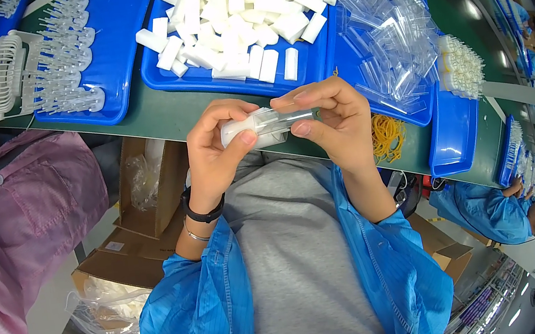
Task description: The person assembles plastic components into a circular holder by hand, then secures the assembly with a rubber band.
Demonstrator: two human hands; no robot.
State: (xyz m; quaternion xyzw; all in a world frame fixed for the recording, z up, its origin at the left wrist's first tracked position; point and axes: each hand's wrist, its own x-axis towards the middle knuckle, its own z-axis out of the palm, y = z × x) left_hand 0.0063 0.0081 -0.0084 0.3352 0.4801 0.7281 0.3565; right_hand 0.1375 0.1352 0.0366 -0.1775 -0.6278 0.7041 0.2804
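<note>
In front of my chest, above the table's near edge, my left hand [217, 140] is closed on a white rounded piece [233, 131]. My right hand [341, 119] pinches the far end of a clear plastic sleeve [281, 119] between thumb and fingers. The sleeve lies sideways, and its left end meets the white piece; my fingers hide how far one sits inside the other. Just beyond my hands, white blocks [269, 65] are heaped in a blue tray [202, 89]. Loose clear sleeves [385, 34] fill the blue tray to its right.
Yellow rubber bands [388, 136] lie beside my right hand. Farther right are bundled white pin-like parts [460, 65] and a blue tray [453, 141]. At left, spiky white parts [65, 65] lie on another blue tray [117, 44]. A person in pink [39, 199] sits close by; cardboard boxes [149, 204] stand below.
</note>
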